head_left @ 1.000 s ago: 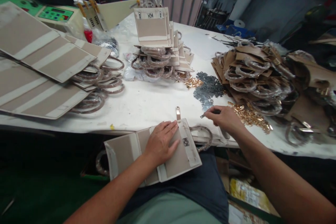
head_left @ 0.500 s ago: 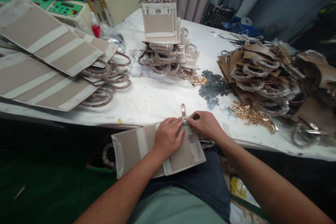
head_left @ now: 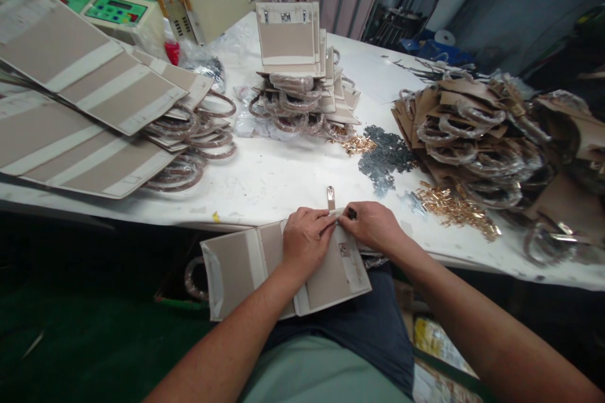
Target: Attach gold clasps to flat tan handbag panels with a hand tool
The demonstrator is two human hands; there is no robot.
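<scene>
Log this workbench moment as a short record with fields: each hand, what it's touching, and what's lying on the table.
Left hand: lies on the beige bag panel, fingertips at its top edge
Right hand: pinches a small dark piece at that same edge
Panel position: on the person's lap, against the white table
Metal tab: on the table just beyond the panel's top edge
Also on table: gold fittings, dark grey metal pieces, brown pile at right, beige stack at centre
</scene>
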